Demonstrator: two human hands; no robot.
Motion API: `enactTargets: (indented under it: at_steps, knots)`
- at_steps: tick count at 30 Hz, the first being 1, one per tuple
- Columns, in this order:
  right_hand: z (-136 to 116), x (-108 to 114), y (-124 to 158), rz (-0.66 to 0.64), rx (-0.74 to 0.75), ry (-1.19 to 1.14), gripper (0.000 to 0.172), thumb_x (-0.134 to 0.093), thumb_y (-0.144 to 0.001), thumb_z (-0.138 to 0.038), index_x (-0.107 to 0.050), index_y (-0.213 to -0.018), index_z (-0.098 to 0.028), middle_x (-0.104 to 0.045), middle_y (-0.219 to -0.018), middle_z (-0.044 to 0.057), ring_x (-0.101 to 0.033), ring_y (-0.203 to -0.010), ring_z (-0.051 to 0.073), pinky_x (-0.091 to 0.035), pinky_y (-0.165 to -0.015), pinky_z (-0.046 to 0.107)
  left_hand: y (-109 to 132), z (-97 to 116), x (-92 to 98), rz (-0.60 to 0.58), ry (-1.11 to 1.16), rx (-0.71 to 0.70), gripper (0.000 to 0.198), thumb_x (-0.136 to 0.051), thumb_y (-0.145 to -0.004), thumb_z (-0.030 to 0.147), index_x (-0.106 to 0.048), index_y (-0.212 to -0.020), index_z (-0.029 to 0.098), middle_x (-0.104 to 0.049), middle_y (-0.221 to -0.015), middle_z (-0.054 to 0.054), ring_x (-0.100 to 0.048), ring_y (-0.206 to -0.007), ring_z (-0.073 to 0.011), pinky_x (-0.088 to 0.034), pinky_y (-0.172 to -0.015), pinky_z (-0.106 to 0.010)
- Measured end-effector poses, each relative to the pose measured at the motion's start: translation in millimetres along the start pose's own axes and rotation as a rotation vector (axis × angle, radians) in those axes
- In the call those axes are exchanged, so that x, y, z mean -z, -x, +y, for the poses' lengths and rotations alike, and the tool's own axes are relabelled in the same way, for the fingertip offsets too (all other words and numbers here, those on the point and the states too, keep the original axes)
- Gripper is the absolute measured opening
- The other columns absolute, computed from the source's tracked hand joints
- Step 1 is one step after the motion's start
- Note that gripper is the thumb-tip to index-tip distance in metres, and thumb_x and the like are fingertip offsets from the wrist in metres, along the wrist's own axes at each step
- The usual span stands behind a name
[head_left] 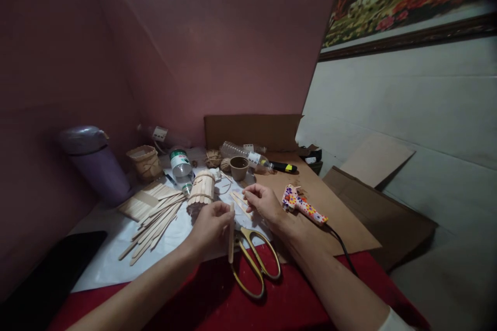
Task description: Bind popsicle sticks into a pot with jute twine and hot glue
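Observation:
My left hand (213,223) pinches a wooden craft stick (231,240), which points down toward the table's front edge. My right hand (266,206) is to the right of it, thumb and fingers drawn together; whatever they hold, if anything, is too small to make out. Beside those fingers lie more light sticks (239,200) on the white sheet. Gold-handled scissors (258,264) rest below both hands, their blades partly hidden. A stick-covered cylinder (202,187) lies just beyond my left hand. Farther right, a flower-patterned glue gun (305,207) rests on cardboard.
Loose craft sticks (157,225) fan out at left, near a purple bottle (95,165) and a stick-covered cup (145,163). Plastic bottles (181,168), a small pot (238,168), twine (213,158) and a yellow-black cutter (285,167) stand or lie behind. Cardboard (334,227) covers the right side.

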State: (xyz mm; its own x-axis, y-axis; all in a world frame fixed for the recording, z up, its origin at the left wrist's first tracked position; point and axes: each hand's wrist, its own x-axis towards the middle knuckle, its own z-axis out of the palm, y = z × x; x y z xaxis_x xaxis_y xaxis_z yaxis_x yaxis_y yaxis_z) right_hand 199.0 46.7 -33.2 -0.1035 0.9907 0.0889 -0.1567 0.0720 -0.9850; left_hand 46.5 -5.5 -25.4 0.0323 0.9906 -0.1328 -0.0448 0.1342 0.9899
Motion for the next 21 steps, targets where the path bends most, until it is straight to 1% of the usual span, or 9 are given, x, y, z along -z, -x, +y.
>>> enactTargets:
  at_steps: [2, 5, 8, 10, 12, 14, 17, 19, 21]
  knots:
    - [0.0, 1.0, -2.3, 0.035, 0.027, 0.009, 0.02, -0.074, -0.065, -0.033, -0.064, -0.07, -0.016, -0.058, -0.058, -0.004, -0.049, -0.045, 0.007, -0.044, -0.041, 0.019, -7.9, 7.0, -5.8, -0.006, -0.053, 0.036, 0.027, -0.073, -0.063, 0.034, -0.052, -0.062, 0.018, -0.052, -0.041, 0.003, -0.042, -0.032, -0.0102, -0.029, -0.034, -0.02]
    - [-1.2, 3.0, -4.1, 0.075, 0.06, 0.021, 0.02, -0.071, -0.067, -0.033, -0.063, -0.071, -0.016, -0.06, -0.061, -0.003, -0.049, -0.048, 0.008, -0.046, -0.043, 0.021, -21.1, 12.9, -13.5, 0.003, -0.12, 0.053, 0.022, -0.069, -0.066, 0.028, -0.05, -0.06, 0.019, -0.052, -0.038, 0.001, -0.043, -0.031, -0.0124, -0.031, -0.033, -0.022]
    - [-3.7, 4.5, -3.2, 0.094, 0.087, 0.039, 0.019, -0.069, -0.068, -0.034, -0.063, -0.072, -0.017, -0.058, -0.062, -0.003, -0.047, -0.048, 0.008, -0.044, -0.044, 0.021, -28.6, 13.7, -17.8, 0.049, -0.164, 0.001, 0.013, -0.068, -0.067, 0.024, -0.058, -0.072, 0.017, -0.054, -0.041, 0.003, -0.045, -0.033, -0.0131, -0.032, -0.036, -0.022]
    - [-5.9, 4.0, -1.0, 0.077, 0.097, 0.054, 0.02, -0.069, -0.067, -0.035, -0.063, -0.071, -0.017, -0.057, -0.06, -0.004, -0.046, -0.047, 0.008, -0.041, -0.043, 0.021, -28.0, 13.3, -18.5, 0.073, -0.175, -0.063, 0.016, -0.069, -0.067, 0.023, -0.062, -0.08, 0.017, -0.059, -0.05, 0.002, -0.046, -0.036, -0.0112, -0.032, -0.038, -0.022]
    - [-8.1, 1.9, 2.3, 0.034, 0.099, 0.069, 0.02, -0.07, -0.066, -0.035, -0.064, -0.069, -0.016, -0.057, -0.059, -0.004, -0.046, -0.047, 0.009, -0.039, -0.043, 0.022, -24.0, 12.7, -17.6, 0.059, -0.174, -0.115, 0.016, -0.07, -0.067, 0.026, -0.065, -0.079, 0.017, -0.063, -0.059, 0.001, -0.047, -0.039, -0.0098, -0.032, -0.039, -0.022]
    - [-9.9, -1.6, 6.0, -0.014, 0.095, 0.078, 0.021, -0.072, -0.065, -0.035, -0.065, -0.068, -0.016, -0.058, -0.059, -0.003, -0.048, -0.047, 0.009, -0.039, -0.044, 0.022, -18.4, 11.9, -15.5, 0.019, -0.16, -0.136, 0.017, -0.07, -0.069, 0.032, -0.065, -0.073, 0.016, -0.064, -0.063, -0.001, -0.048, -0.041, -0.0096, -0.031, -0.039, -0.022]
    - [-10.9, -6.6, 10.8, -0.077, 0.08, 0.069, 0.023, -0.072, -0.066, -0.038, -0.066, -0.068, -0.015, -0.058, -0.06, -0.002, -0.048, -0.048, 0.009, -0.039, -0.046, 0.023, -10.2, 10.6, -10.4, -0.029, -0.117, -0.133, 0.027, -0.066, -0.073, 0.041, -0.062, -0.065, 0.016, -0.059, -0.056, 0.0, -0.045, -0.04, -0.0086, -0.03, -0.038, -0.02]
    - [-10.4, -8.4, 12.7, -0.102, 0.064, 0.05, 0.029, -0.07, -0.07, -0.044, -0.066, -0.073, -0.015, -0.057, -0.061, -0.002, -0.048, -0.049, 0.009, -0.04, -0.046, 0.022, -5.7, 10.5, -6.4, -0.053, -0.083, -0.117, 0.032, -0.063, -0.075, 0.046, -0.06, -0.065, 0.016, -0.053, -0.05, 0.002, -0.04, -0.037, -0.008, -0.028, -0.036, -0.02]
    - [-9.6, -9.2, 13.9, -0.114, 0.053, 0.032, 0.036, -0.065, -0.074, -0.052, -0.066, -0.079, -0.016, -0.056, -0.063, -0.002, -0.048, -0.05, 0.009, -0.041, -0.047, 0.022, -2.2, 10.9, -2.9, -0.071, -0.032, -0.105, 0.035, -0.063, -0.076, 0.049, -0.059, -0.065, 0.016, -0.051, -0.049, 0.003, -0.038, -0.035, -0.0077, -0.026, -0.033, -0.02]
